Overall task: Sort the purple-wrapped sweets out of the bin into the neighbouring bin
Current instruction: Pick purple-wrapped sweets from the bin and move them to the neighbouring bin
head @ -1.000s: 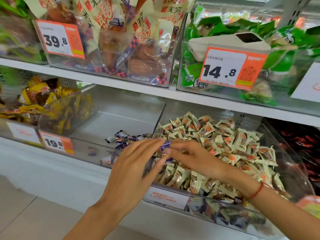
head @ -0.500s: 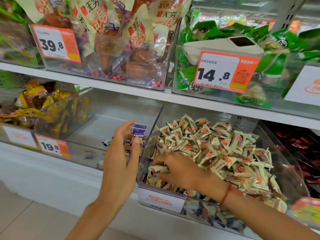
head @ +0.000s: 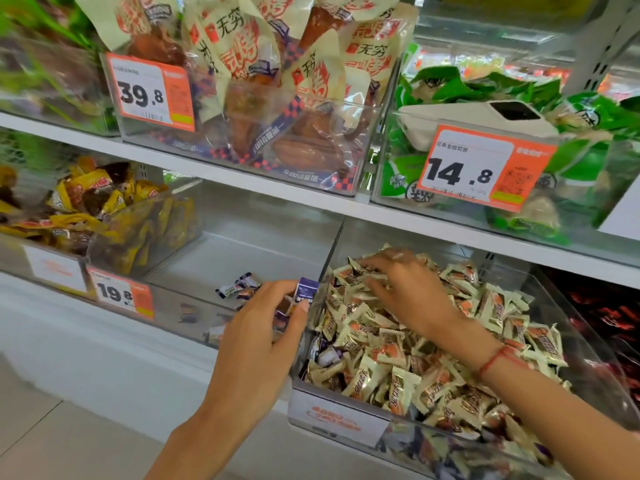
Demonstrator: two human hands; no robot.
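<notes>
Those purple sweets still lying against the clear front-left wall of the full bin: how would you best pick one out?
Come from above. The purple-wrapped sweets sit low against the bin's clear wall, half under cream-wrapped sweets, so the side is blocked. Pinch the plump middle or a crimped end between thumb and fingertip, probably after brushing the cream ones aside.
</notes>
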